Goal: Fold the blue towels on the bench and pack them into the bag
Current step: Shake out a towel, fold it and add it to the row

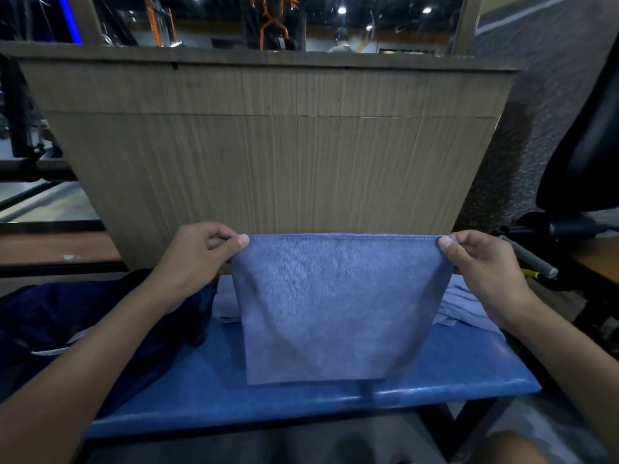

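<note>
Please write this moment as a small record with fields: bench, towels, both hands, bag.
bench: blue padded seat
held towel: spread open, hanging over the bench
left hand: pinches its top left corner
right hand: pinches its top right corner
bag: dark blue, at the bench's left end
other towels: lie on the bench behind the held one

I've got my left hand [197, 252] and right hand [482, 259] out front, each pinching a towel [335, 306] corner, level, I think.
</note>
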Tool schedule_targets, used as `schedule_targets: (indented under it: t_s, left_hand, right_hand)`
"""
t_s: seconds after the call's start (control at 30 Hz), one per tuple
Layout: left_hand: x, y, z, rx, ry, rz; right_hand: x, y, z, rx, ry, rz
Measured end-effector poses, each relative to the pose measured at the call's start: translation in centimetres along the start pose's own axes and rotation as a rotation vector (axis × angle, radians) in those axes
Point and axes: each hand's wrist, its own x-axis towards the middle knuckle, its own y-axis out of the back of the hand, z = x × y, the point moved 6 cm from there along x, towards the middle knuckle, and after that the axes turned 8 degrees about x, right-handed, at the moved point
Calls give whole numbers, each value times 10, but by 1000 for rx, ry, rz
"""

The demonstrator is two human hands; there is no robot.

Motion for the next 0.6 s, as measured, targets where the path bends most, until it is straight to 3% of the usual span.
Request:
schedule_targets:
  t_s: [0.23, 0.6]
  left_hand:
    - [0, -7, 1, 32, -2, -254]
    - [0, 0, 8, -17, 4, -183]
  right_hand:
    - [3, 5, -2, -30, -28, -8]
    - [0, 6, -4, -73, -53, -69]
